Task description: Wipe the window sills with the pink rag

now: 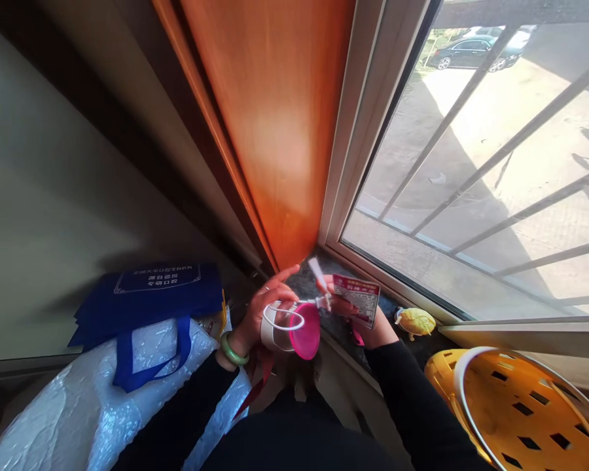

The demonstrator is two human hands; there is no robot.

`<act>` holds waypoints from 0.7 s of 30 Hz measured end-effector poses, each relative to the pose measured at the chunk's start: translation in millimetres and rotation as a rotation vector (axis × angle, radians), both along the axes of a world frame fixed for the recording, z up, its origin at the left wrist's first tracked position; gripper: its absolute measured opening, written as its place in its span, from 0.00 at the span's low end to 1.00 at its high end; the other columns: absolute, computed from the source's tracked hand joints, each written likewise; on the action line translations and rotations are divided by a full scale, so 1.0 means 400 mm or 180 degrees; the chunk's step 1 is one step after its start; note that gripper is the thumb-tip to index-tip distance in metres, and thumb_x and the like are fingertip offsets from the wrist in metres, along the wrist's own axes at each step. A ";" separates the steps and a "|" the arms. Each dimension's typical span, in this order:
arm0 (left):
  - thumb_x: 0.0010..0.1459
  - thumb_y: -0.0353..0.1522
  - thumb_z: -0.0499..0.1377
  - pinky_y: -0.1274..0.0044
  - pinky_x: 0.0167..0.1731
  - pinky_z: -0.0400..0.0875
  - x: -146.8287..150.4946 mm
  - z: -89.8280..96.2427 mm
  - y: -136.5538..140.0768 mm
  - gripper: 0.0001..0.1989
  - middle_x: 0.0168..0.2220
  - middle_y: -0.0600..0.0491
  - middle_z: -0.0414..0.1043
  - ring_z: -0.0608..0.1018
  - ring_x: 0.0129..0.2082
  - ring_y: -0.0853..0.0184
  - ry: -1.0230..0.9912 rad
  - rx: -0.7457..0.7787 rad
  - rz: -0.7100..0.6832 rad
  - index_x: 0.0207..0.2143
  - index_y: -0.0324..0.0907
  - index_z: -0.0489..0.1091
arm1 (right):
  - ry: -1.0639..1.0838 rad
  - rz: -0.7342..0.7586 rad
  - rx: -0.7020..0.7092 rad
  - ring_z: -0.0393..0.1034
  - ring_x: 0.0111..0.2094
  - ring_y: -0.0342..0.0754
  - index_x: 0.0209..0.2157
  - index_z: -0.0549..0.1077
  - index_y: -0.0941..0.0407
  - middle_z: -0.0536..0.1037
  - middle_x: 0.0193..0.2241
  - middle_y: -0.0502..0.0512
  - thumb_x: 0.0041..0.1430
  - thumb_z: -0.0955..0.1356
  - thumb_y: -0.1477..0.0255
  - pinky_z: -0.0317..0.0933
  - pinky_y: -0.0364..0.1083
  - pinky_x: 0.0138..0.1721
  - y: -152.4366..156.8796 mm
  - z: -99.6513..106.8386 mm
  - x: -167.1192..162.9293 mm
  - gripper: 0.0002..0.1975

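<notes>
A dark, mottled sill (342,332) runs along the foot of the window frame (397,275), starting at the corner by the orange-brown wooden panel (275,131), with a paler strip along its near edge. On it, close to the frame, sits a small yellow turtle-shaped figure (417,322); a pink thing (357,334), partly covered, shows against the dark surface

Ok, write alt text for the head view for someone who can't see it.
A person's left hand holds a corded pink-and-white object while the right hand holds a printed packet, near a window. A blue bag lies at left, a yellow basket at right.
</notes>
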State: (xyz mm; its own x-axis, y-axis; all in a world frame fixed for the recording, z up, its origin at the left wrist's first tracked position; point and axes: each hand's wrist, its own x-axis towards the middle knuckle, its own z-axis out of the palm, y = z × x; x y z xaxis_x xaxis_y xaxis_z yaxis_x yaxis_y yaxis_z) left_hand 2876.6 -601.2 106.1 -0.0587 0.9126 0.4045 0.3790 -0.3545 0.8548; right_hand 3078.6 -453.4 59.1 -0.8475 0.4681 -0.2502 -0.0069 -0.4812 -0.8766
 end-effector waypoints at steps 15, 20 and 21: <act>0.63 0.27 0.64 0.74 0.41 0.78 0.060 0.055 0.048 0.03 0.38 0.48 0.80 0.83 0.39 0.63 0.0041 0.0219 -0.1510 0.38 0.42 0.78 | -0.0014 -0.0916 -0.0319 0.47 0.15 0.35 0.37 0.74 0.55 0.59 0.16 0.39 0.48 0.76 0.51 0.40 0.38 0.15 -0.196 0.073 0.105 0.24; 0.59 0.30 0.67 0.74 0.39 0.79 0.089 0.048 0.049 0.08 0.43 0.46 0.80 0.83 0.42 0.60 0.0245 0.0154 -0.2059 0.42 0.44 0.78 | -0.0223 -0.2783 -0.0645 0.53 0.17 0.37 0.36 0.73 0.57 0.65 0.19 0.43 0.52 0.71 0.43 0.45 0.40 0.18 -0.410 -0.032 0.198 0.30; 0.59 0.31 0.68 0.74 0.38 0.80 0.104 0.052 0.046 0.10 0.44 0.45 0.80 0.83 0.42 0.59 0.0207 0.0102 -0.2224 0.44 0.44 0.78 | -0.0241 -0.3067 -0.0682 0.56 0.19 0.38 0.36 0.74 0.57 0.67 0.20 0.44 0.51 0.72 0.42 0.48 0.40 0.20 -0.462 -0.051 0.219 0.30</act>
